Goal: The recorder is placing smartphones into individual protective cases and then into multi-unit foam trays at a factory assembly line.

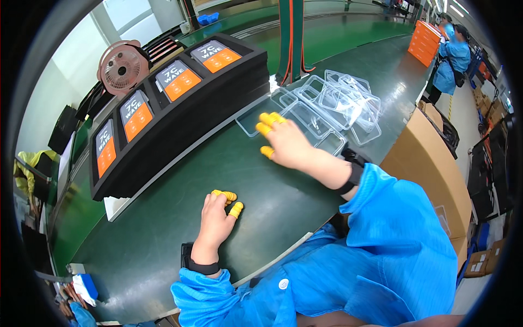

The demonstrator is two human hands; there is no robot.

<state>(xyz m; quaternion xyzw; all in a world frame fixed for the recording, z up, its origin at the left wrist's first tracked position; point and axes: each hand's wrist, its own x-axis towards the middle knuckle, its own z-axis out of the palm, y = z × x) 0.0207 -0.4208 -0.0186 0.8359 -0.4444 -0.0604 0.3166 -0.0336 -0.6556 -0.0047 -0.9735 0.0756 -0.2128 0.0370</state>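
Note:
My right hand (294, 146) is stretched out over the green table, its fingers extended, with yellow finger cots on the tips and the thumb held apart. It hovers beside a loose pile of clear plastic covers (348, 101). The nearest clear cover (249, 131) lies partly behind its fingers; whether they touch I cannot tell. Lower and to the left, my left hand (214, 220) rests on or just above the table, fingers loosely bent and thumb apart, with nothing in it. It wears yellow finger cots too.
At the far left, a long black foam tray (190, 117) holds several grey and orange boxes (178, 80). A pink fan (121, 68) stands behind it. A green post (290, 41) rises beyond the covers. An open cardboard box (430, 163) is at my right, with co-workers (456, 57) farther off.

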